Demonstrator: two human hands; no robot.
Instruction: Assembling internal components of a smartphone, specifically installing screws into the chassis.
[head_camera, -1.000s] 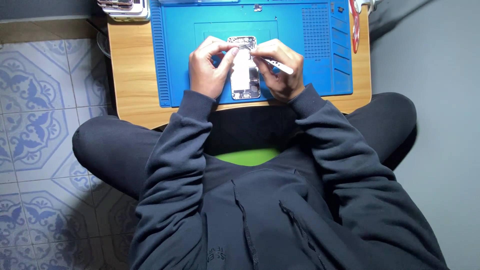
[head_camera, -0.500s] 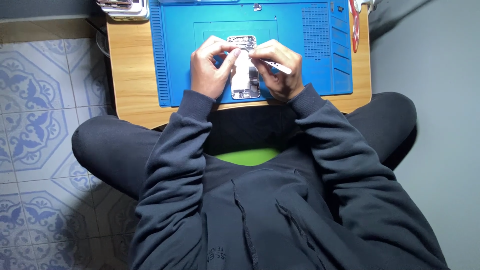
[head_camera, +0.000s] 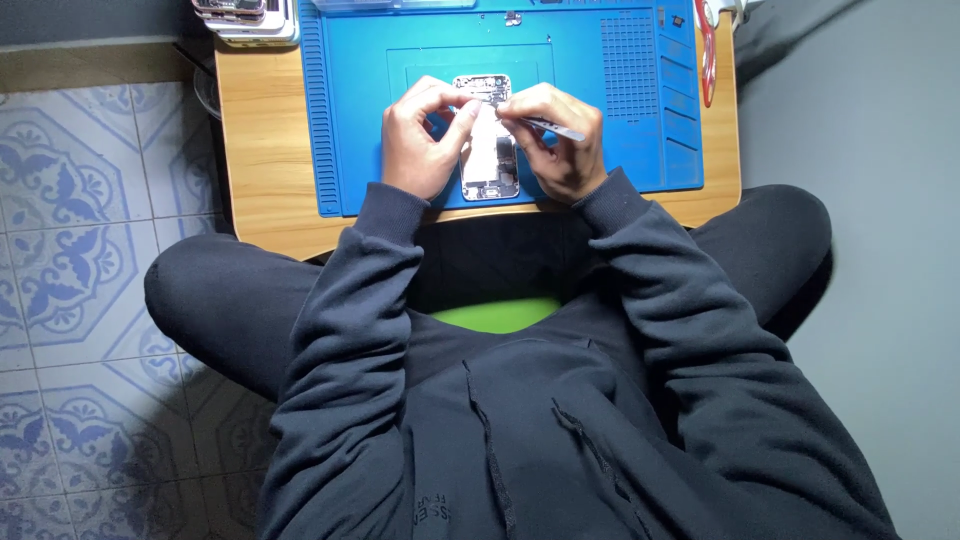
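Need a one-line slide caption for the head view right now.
Both hands, left hand and right hand with tweezers, work on an opened phone on a blue mat.

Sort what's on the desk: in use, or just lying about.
In use: opened phone, tweezers in the right hand, left hand steadying it, blue mat.
Lying about: red tool, stack of phones.

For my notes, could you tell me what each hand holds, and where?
Right hand grips metal tweezers mid-shaft; left hand steadies the opened phone by its edge.
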